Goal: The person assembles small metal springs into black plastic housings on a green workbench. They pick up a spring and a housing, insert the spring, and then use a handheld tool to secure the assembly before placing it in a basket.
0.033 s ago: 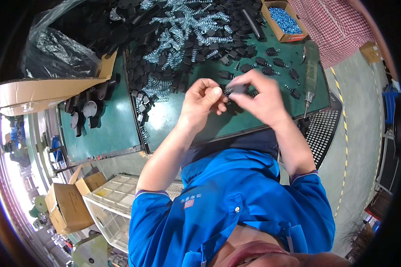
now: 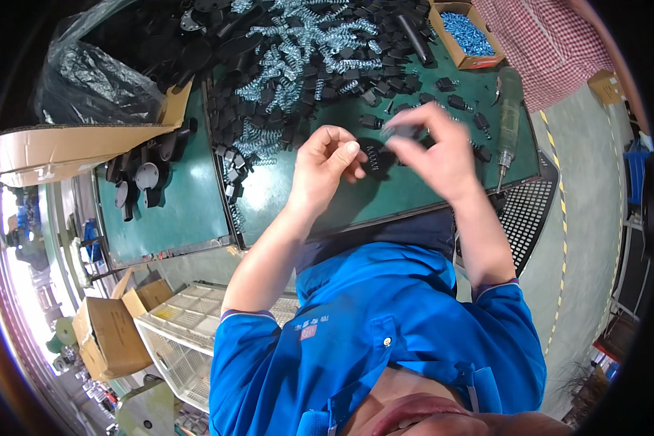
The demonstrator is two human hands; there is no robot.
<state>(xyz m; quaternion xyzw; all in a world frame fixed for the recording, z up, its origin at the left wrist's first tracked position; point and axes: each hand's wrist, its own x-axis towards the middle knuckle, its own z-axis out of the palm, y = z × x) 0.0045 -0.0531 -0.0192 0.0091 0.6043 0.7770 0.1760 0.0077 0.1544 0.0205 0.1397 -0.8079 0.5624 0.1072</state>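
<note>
One spring [image 2: 372,157] just beside the pinched-together left hand [image 2: 323,166], can't tell if held; blurry right hand [image 2: 443,150] half-curled round a black part [image 2: 405,131].

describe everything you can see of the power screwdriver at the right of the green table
The power screwdriver has a long, rounded body in translucent-looking dull green, with a small lever at its upper left side. Toward the bottom it narrows to a greyish nose, from which a thin metal bit sticks out. It lies on the green table, bit toward the near edge; whether the tip overhangs is hard to tell. The right hand, to its left, does not touch it.
</note>
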